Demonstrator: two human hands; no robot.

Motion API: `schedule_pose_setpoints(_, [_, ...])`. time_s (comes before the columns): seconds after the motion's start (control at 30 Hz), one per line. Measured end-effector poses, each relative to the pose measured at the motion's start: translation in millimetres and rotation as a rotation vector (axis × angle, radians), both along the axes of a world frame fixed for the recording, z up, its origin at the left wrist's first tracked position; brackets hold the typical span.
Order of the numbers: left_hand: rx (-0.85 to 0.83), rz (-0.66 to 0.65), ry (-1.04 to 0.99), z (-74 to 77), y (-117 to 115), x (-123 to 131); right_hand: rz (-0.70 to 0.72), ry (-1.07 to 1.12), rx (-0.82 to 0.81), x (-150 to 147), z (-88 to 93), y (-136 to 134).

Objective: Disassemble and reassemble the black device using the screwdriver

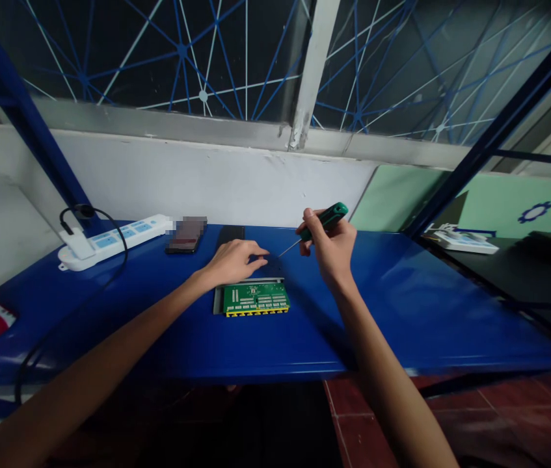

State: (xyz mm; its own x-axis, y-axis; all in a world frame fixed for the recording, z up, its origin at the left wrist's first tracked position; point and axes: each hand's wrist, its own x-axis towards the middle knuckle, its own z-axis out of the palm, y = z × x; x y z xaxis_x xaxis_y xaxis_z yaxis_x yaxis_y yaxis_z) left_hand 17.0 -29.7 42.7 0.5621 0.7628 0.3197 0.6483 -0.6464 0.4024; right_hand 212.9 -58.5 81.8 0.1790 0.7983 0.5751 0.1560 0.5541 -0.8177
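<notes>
My right hand [331, 250] is closed around the green and black handle of a screwdriver [324, 221]. Its thin shaft slants down to the left, with the tip close to a few tiny dark specks [279, 267] on the blue table, perhaps screws. Just left of the tip is my left hand [236, 262], thumb and forefinger apart and nothing visible between them. Below that hand lies a green circuit board [255, 297] with a row of yellow-edged ports along its front, in a grey metal tray [218, 301]. Partly hidden behind my left hand is a flat black object [233, 233].
At the back left are a white power strip [119, 242] with a plugged-in adapter and a phone [187, 235]. A black cable [94, 292] runs across the table's left side. Blue metal posts [455, 182] frame the table. A white device [468, 242] rests on the dark surface at right.
</notes>
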Motion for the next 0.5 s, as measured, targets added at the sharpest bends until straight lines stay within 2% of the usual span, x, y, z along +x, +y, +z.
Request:
schedule_pose_setpoints(0.17, [-0.343,-0.314,-0.034,33.0,5.5,-39.2,0.166,-0.068,-0.097,-19.3,-9.1,-3.4])
schedule_pose_setpoints(0.27, [-0.404,-0.372,-0.072,44.3,4.9,-53.5,0.254,-0.143,-0.132,-38.7,-11.0,1.3])
schedule_pose_setpoints(0.37, [-0.391,-0.384,-0.106,44.5,4.9,-57.3,0.292,-0.236,-0.102,-59.9,-8.0,9.2])
schedule_pose_setpoints(0.5, [-0.450,-0.417,-0.153,36.5,8.8,-58.3,0.257,-0.359,-0.050,-77.7,-6.5,13.6])
